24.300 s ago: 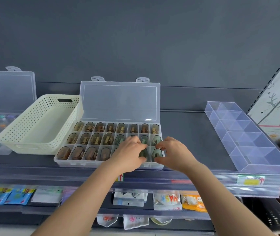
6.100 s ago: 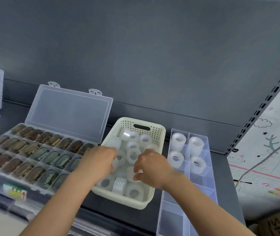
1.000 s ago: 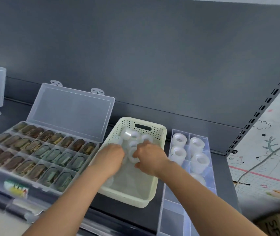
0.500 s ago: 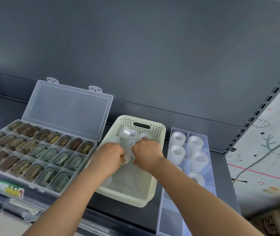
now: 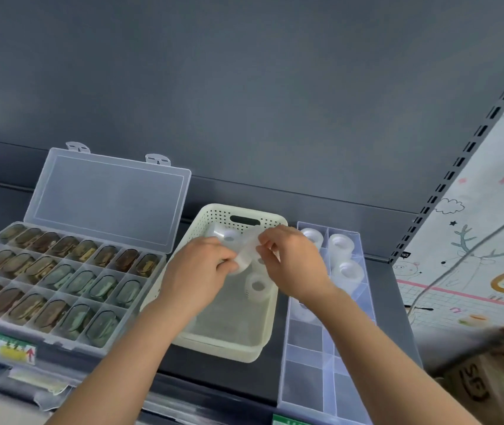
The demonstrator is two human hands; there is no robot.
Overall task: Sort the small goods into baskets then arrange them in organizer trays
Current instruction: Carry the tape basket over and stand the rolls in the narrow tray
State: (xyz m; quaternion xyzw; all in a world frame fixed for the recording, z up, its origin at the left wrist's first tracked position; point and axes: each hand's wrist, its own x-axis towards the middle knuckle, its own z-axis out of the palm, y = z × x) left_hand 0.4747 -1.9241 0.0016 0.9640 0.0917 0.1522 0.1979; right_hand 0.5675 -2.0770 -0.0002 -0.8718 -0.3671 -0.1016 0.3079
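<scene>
A cream perforated basket (image 5: 263, 345) stands on the dark shelf with a few white tape rolls in it. One loose tape roll (image 5: 257, 285) lies near its middle, another (image 5: 224, 235) at its far end. My left hand (image 5: 197, 276) and my right hand (image 5: 292, 260) meet above the basket, both pinching one white tape roll (image 5: 245, 256) between them. To the right, a clear divided organizer tray (image 5: 321, 381) holds several tape rolls (image 5: 340, 245) in its far compartments; its near compartments are bare.
A clear lidded case (image 5: 60, 280), lid up, holds rows of brown and green oblong items left of the basket. A shelf price label (image 5: 11, 348) sits on the front rail. At far right are a patterned mat (image 5: 471, 271) and a cardboard box (image 5: 490, 378).
Both hands have lifted slightly from the basket's contents and now hold one roll between them. The view has shifted a little to the left.
</scene>
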